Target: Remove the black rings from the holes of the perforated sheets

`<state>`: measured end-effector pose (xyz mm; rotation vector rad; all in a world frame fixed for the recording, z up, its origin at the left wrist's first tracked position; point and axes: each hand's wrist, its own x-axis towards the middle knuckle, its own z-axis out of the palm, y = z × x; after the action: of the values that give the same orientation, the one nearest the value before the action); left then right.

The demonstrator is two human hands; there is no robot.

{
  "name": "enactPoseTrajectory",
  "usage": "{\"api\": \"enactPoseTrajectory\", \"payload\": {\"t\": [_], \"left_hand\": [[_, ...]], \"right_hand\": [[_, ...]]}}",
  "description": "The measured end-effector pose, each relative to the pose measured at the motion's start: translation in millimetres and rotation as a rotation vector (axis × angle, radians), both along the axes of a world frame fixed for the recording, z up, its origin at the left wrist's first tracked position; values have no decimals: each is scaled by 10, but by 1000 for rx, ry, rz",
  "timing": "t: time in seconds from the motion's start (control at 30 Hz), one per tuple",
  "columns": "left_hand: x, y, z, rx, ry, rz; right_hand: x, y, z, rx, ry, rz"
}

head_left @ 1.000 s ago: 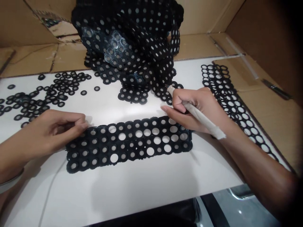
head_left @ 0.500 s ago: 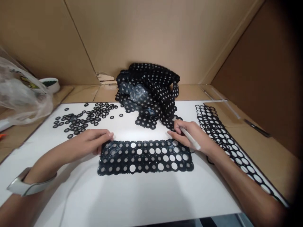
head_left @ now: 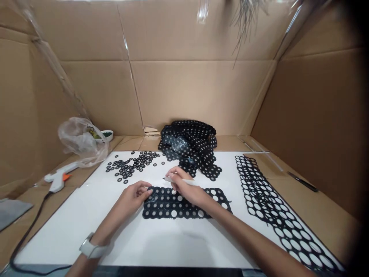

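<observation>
A black panel of joined rings [head_left: 164, 207], some holes showing white and others grey, lies flat on a white board [head_left: 173, 246]. My left hand [head_left: 135, 197] pinches its upper left corner between thumb and fingers. In my right hand [head_left: 183, 184] is a slim white pen [head_left: 188, 181], its dark tip pointing left, above the panel's far edge. That hand and forearm cover part of the panel. Loose black rings [head_left: 134, 165] lie scattered beyond my left hand. A heaped black ring sheet [head_left: 196, 142] is beyond my right hand.
Along the right runs a black lattice of larger rings [head_left: 268, 204]. A dark knife-like tool [head_left: 302, 181] lies on cardboard there. At left are a white glue gun [head_left: 59, 179] with a cord, a clear plastic bag [head_left: 80, 138] and a white cup [head_left: 107, 135]. Cardboard walls [head_left: 184, 92] enclose the workspace.
The view has tilted up and shows more of the walls. My right hand has moved left over the panel and turned the pen tip leftward. My left hand stays at the corner.
</observation>
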<state>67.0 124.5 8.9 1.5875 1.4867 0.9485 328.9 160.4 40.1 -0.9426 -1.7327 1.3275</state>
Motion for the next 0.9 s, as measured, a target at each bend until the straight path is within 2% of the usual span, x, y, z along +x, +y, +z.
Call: {"api": "enactPoseTrajectory", "payload": {"t": [0.1,0.2,0.47,0.73,0.9], "left_hand": [[29,-45,-28,9,-28,45],[64,-94,-47,11,-52,97],[213,-211,-8,-10,-60,124],[219,-228,-29,-1,-33,198],[210,-238,-33,-4,-29,200]], "right_hand": [[-164,2,-119,-51,38,20],[-172,-21,-192,-75,60,25],[-125,-64,-186,-50,59,58],[-143,-44,-238,-26,91,47],[-140,-75,-209,117,102,30]]}}
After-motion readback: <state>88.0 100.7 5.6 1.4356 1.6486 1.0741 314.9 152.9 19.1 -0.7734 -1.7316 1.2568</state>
